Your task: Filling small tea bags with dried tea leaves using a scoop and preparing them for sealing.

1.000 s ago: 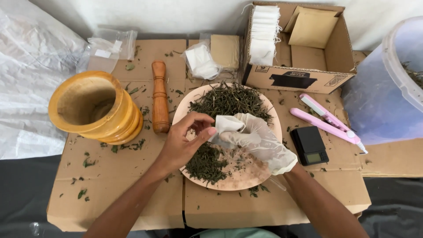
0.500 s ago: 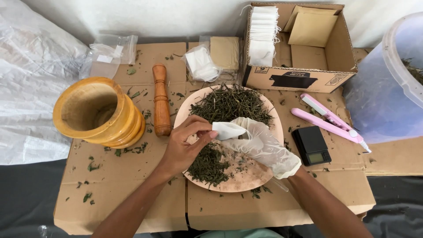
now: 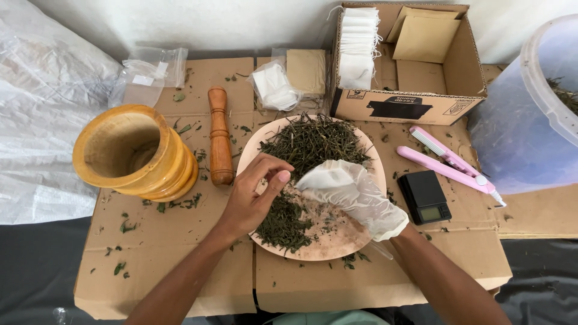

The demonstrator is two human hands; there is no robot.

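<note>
1. My left hand (image 3: 253, 201) hovers over the near-left part of the pink plate (image 3: 337, 244), fingers curled with thumb and fingertips drawn together, pinching at the dried green leaves (image 3: 310, 141).
2. My right hand (image 3: 355, 195), in a white glove, is closed around a small white filter bag (image 3: 316, 177) held just beside the left fingertips, above the plate's middle.
3. Step in hand, as I judge it: loading leaves into the bag.
4. The bag's mouth is hidden by the glove; it is probably open toward the left hand.
5. Next move calls for a steady bag and a clean pinch, released over the opening.
6. Wooden mortar (image 3: 135, 153) and pestle (image 3: 220, 135) lie left, untouched.
</note>
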